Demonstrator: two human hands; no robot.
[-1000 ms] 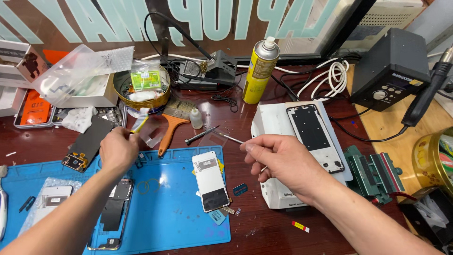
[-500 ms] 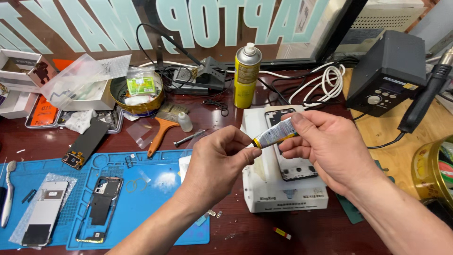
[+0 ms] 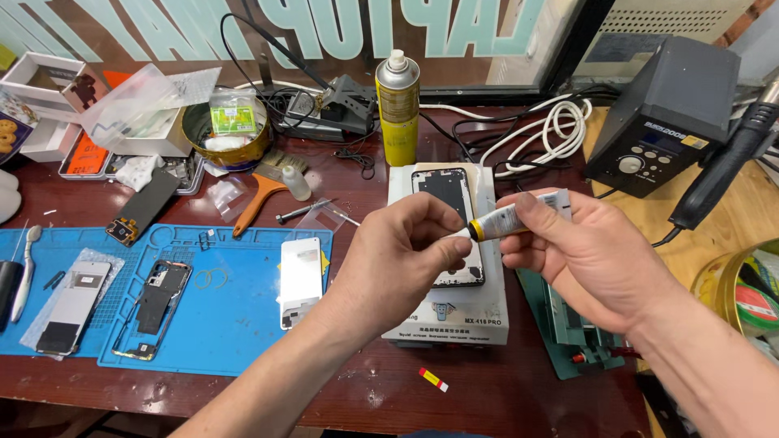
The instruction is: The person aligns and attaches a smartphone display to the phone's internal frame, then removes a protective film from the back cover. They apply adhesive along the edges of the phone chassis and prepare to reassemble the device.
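My right hand [image 3: 592, 259] grips a small grey glue tube [image 3: 513, 217] with a yellow collar, held level over the bench. My left hand [image 3: 402, 259] pinches the tube's tip end with thumb and fingers; the cap or nozzle is hidden inside that pinch. Both hands hover above a black phone frame [image 3: 445, 195] lying on a white heating plate machine [image 3: 450, 308]. On the blue work mat [image 3: 227, 324] to the left lie a white phone screen [image 3: 301, 280], an open phone chassis [image 3: 154, 307] and another phone panel [image 3: 71, 304].
A yellow spray can [image 3: 398, 109] stands behind the heating plate. A black soldering station [image 3: 661, 122] and its hot-air handle [image 3: 726, 162] are at right. A round tin [image 3: 225, 134], an orange scraper [image 3: 258, 203], cables [image 3: 552, 130] and boxes [image 3: 49, 105] crowd the back left.
My left hand came over from the mat to meet the right hand, which now holds a glue tube. Since half a second ago the hands barely shifted; the view moved in closer.
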